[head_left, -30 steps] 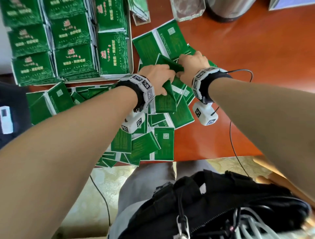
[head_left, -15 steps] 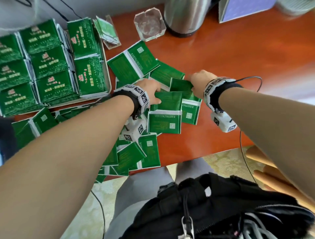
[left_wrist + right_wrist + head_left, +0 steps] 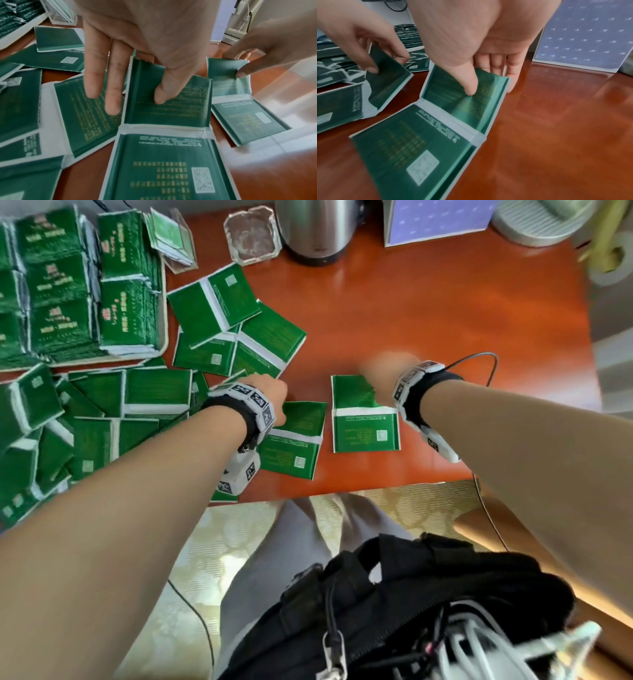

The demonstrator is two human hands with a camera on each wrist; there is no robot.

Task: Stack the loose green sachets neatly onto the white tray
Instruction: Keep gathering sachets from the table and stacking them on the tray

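Note:
Two twin green sachets lie side by side near the table's front edge. My left hand [image 3: 274, 397] pinches the far half of the left twin sachet [image 3: 296, 441], thumb [image 3: 160, 97] on top, and that half is raised. My right hand [image 3: 378, 380], blurred, pinches the far half of the right twin sachet [image 3: 364, 424]; its thumb [image 3: 470, 86] is on top and its fingers [image 3: 496, 65] are underneath. The white tray [image 3: 165, 337] at far left holds neat stacks of sachets [image 3: 126, 313]. A heap of loose sachets [image 3: 89, 422] spreads in front of the tray.
A steel kettle [image 3: 318, 231], a glass ashtray [image 3: 251, 236], a clear holder [image 3: 173, 239] and a purple calendar [image 3: 438, 220] line the table's back. More loose sachets [image 3: 219, 302] lie beside the tray. A black bag [image 3: 411, 594] rests on my lap.
Both hands have come away from the heap, each with a twin sachet. The two overlapped half a second ago; now they lie apart, the right one drawn to the right.

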